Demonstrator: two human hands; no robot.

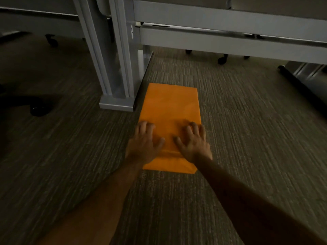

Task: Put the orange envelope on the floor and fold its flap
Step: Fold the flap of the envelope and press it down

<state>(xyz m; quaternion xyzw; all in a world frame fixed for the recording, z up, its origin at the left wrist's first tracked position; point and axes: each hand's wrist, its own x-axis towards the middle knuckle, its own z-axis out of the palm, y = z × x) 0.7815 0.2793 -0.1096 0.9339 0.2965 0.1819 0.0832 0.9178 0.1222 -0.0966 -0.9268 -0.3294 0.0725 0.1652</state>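
The orange envelope [170, 106] lies flat on the grey carpet [247, 129], long side running away from me. Its flap [169, 164] sticks out at the near end, with a crease line visible just behind it. My left hand [144, 141] rests palm down on the envelope's near left part, fingers spread. On the near right part my right hand [193, 141] presses down the same way. Both hands lie on the paper without gripping it. The hands hide the envelope's near corners.
A grey partition post with a flat foot [116, 103] stands right beside the envelope's far left edge. A desk frame [230, 39] spans the back. Chair casters [222, 59] sit under it, and a dark chair base [38, 110] stands at left.
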